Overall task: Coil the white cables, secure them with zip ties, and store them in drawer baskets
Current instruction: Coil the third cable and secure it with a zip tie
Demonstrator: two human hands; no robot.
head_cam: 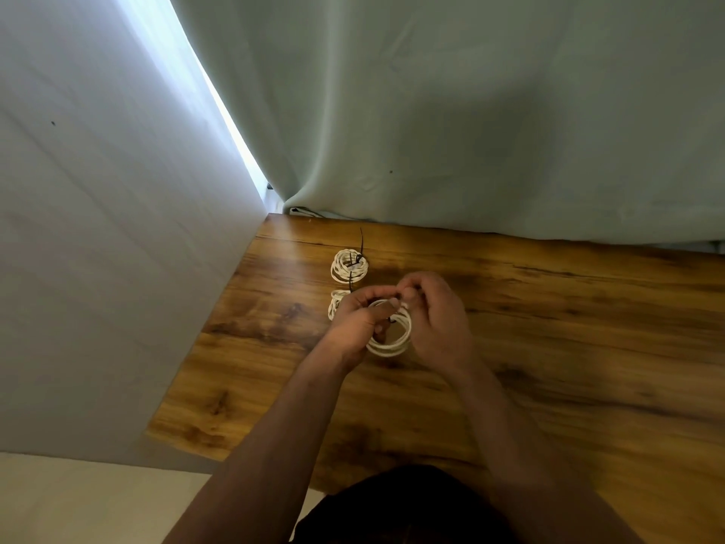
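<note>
Both my hands hold a coil of white cable (392, 347) just above the wooden table (549, 347). My left hand (359, 318) grips the coil's left side, fingers curled through the loop. My right hand (435, 316) pinches the coil's top, where a small dark zip tie piece shows. Behind my hands lies a finished white coil (349, 265) bound with a black zip tie (361, 245) whose tail points away from me. A second tied coil (336, 304) lies partly hidden behind my left hand.
A pale green curtain (470, 111) hangs behind the table's far edge. A white wall (98, 229) runs along the table's left edge. My dark clothing (412, 508) shows at the bottom. No drawer or basket is in view.
</note>
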